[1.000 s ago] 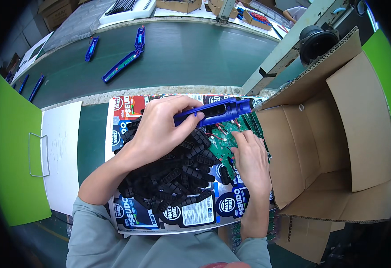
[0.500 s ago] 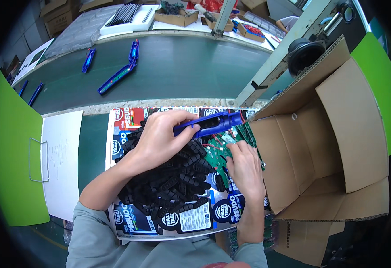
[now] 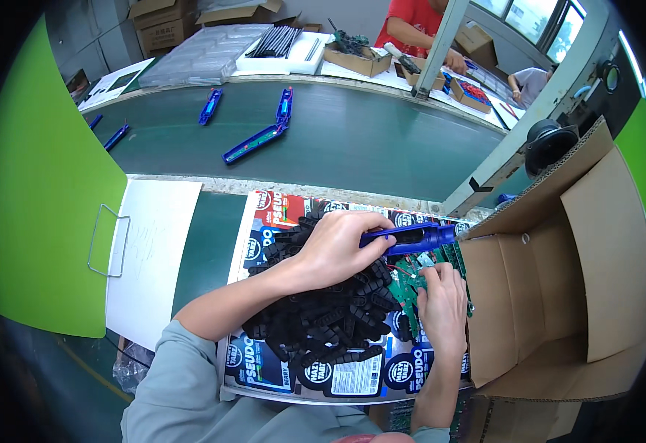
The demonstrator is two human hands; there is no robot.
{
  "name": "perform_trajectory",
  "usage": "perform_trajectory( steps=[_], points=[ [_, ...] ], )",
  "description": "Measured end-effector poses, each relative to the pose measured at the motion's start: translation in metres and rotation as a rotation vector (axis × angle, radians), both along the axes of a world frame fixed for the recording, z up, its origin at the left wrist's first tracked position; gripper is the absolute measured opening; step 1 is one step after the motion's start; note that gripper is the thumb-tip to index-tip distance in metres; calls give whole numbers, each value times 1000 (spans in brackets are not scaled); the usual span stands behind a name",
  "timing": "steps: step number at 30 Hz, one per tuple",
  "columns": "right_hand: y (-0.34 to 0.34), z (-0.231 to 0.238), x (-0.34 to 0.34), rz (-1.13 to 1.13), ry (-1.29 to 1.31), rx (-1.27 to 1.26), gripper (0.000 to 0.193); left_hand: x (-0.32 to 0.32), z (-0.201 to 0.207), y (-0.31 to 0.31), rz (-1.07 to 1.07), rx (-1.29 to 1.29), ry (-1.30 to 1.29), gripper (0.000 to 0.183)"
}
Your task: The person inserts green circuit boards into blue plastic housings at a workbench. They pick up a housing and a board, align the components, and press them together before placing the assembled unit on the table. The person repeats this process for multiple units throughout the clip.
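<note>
My left hand [image 3: 341, 247] grips a long blue plastic housing [image 3: 430, 238] with a dark hollow, held slantwise over the workboard. Beneath that forearm lies a heap of black ribbed plastic pieces [image 3: 330, 317]. My right hand [image 3: 444, 303] is at the pile of green circuit boards [image 3: 405, 284], some with red wires. Its fingers are curled down among the boards, and what they pinch, if anything, is hidden. Both piles rest on a board covered with printed packaging sheet [image 3: 264, 365].
An open cardboard box [image 3: 489, 295] stands close by my right hand. Beyond the workboard runs a green conveyor belt [image 3: 352, 140] carrying several blue housings [image 3: 253, 145]. A metal post [image 3: 496, 166] rises at the right. Across the belt a person in red [image 3: 411, 29] works.
The view has shifted up and left, so everything sits lower and further right, and people across the belt show more. My left hand still holds the blue housing; my right stays at the boards.
</note>
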State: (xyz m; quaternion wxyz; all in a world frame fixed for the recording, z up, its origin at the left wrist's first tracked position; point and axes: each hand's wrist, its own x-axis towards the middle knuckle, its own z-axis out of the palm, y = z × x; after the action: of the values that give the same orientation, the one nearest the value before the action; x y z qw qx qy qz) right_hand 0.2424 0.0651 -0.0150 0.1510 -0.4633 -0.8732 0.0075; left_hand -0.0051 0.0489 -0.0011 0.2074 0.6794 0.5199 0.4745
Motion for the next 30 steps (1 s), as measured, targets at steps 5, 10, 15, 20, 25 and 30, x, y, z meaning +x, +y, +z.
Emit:
perform_trajectory(
  steps=[5, 10, 15, 20, 25, 30],
  points=[
    [5, 1, 2, 43, 73, -65, 33, -3, 1, -1, 10, -47, -21, 21],
    [13, 15, 7, 45, 375, -294, 42, -3, -1, 0, 16, -40, -26, 22],
    [14, 9, 9, -54, 486, -69, 39, 2, -1, 3, 0, -83, -22, 23],
    [12, 13, 9, -158, 575, 403, 36, 0, -3, 1, -70, -188, -163, 23],
    [-2, 25, 10, -114, 932, 461, 28, 0, -3, 0, -179, -410, -381, 24],
    [-12, 35, -4, 0, 1429, 26, 35, 6, 0, -2, -266, -485, -524, 34]
  ],
)
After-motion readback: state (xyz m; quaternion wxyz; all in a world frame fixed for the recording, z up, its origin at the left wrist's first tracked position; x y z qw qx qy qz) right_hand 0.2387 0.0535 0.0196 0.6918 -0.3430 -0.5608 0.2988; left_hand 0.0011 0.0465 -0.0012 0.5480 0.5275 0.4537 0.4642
